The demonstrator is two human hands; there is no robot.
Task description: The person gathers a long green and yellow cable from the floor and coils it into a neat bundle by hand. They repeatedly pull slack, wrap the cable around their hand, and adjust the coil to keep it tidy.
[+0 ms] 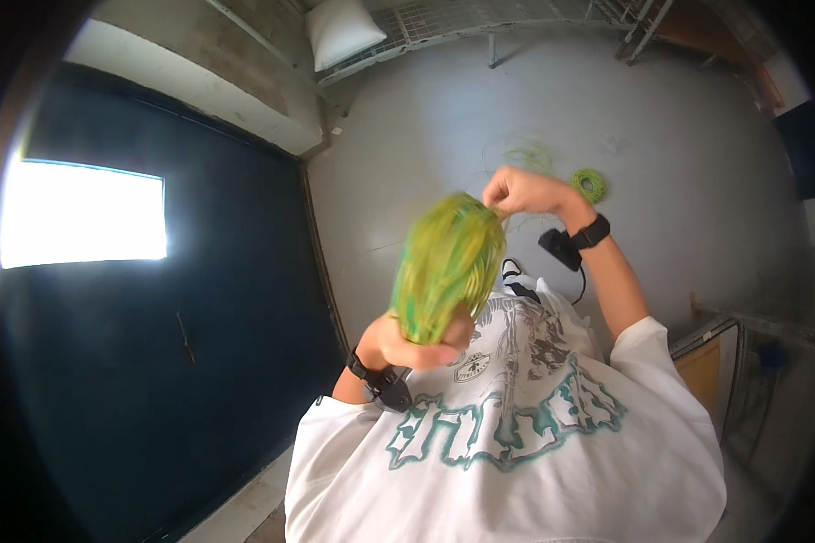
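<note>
A thick looped bundle of thin yellow-green cord [450, 258] stands up from my left hand [421, 342], which is closed around its lower end. The bundle is blurred by motion. At its upper right edge, my right hand [527, 193] is closed in a pinch on the cord; the exact strand between the fingertips is too small to make out. On the floor beyond my right hand lie loose green strands [532, 157]. A smaller round coil of green cord [589, 185] rests beside them, to the right.
A dark blue door [100, 353] with a bright window pane [86, 213] fills the left side. At the back, a white pillow [344, 33] lies on a metal bed frame [435, 25]. A metal-edged piece of furniture [711, 357] stands at the right.
</note>
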